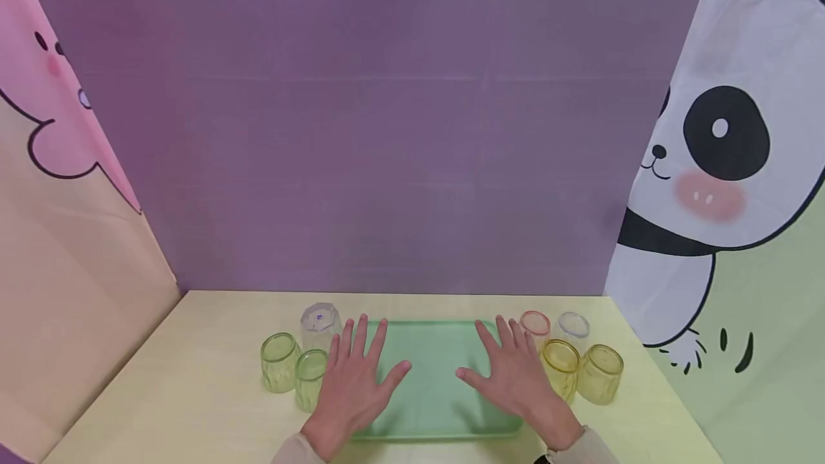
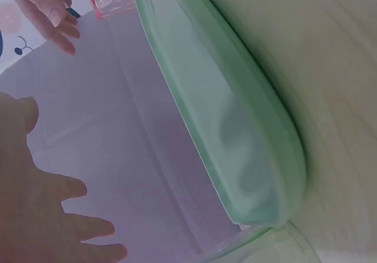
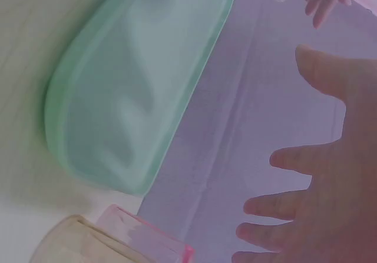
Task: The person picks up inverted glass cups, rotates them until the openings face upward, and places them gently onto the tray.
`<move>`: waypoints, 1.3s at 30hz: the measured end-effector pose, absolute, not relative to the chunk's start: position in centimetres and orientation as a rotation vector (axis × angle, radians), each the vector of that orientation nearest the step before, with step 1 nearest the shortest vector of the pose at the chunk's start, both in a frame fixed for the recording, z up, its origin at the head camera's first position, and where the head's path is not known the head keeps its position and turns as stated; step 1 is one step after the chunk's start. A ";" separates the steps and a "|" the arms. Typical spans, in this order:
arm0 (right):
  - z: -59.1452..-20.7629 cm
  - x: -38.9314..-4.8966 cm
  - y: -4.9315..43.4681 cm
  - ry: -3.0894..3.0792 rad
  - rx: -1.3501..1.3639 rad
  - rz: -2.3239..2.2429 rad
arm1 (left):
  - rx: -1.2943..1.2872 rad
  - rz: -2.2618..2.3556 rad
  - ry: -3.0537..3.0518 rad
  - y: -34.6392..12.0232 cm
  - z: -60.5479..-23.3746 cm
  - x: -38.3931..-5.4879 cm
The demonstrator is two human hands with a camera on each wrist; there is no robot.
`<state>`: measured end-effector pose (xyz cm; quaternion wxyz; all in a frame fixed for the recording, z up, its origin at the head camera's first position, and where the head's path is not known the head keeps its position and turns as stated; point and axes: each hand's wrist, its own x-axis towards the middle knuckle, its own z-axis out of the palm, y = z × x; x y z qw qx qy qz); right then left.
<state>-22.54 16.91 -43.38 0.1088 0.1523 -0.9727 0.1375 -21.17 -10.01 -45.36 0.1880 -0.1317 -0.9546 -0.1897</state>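
Both hands hover over a green tray (image 1: 438,378), fingers spread and nothing held. The left hand (image 1: 356,385) is over the tray's left side, nearest a green glass (image 1: 309,382). Another green glass (image 1: 279,364) and a clear glass (image 1: 320,326) stand beside that one. Over the tray's right side, the right hand (image 1: 515,377) partly hides a yellow glass (image 1: 561,367). A second yellow glass (image 1: 601,375), a pink-rimmed glass (image 1: 536,326) and a clear glass (image 1: 573,328) stand by it. In the left wrist view, the left hand (image 2: 41,198) shows apart from the tray (image 2: 259,104).
The pale wooden table (image 1: 193,378) meets a purple wall panel (image 1: 399,127) at its back edge. A pink cartoon panel (image 1: 64,149) borders the left side, and a panda panel (image 1: 728,163) the right.
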 end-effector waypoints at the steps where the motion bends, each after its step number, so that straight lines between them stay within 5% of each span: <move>1: -43.2 -22.5 17.0 -2.857 0.453 0.398 | -0.374 -0.530 -2.684 -10.0 -45.4 -21.2; 39: -40.3 -22.4 23.7 -2.947 0.256 0.143 | -0.452 -0.854 -2.535 -8.8 -45.2 -20.9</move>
